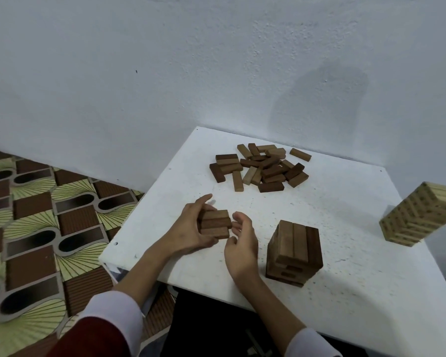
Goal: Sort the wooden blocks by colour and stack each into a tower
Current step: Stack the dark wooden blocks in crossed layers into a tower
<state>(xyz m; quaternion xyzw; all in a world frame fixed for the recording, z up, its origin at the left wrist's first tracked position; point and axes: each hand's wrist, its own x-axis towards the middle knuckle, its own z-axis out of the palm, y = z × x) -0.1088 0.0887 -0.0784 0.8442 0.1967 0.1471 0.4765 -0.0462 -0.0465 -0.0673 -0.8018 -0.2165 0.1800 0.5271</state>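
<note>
Left grip: I'm clasping three brown blocks (side by side).
Right grip: released, fingertips at the blocks' 3 o'clock.
Brown tower: on worktop, 3 o'clock of my grips.

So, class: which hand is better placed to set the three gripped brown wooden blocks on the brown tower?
Probably the left hand: it grips the three brown wooden blocks. The right hand, beside the brown tower, holds nothing.

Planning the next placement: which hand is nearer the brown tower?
Right. The right hand sits just left of the brown tower; the left hand is farther left, gripping three brown blocks.
</note>
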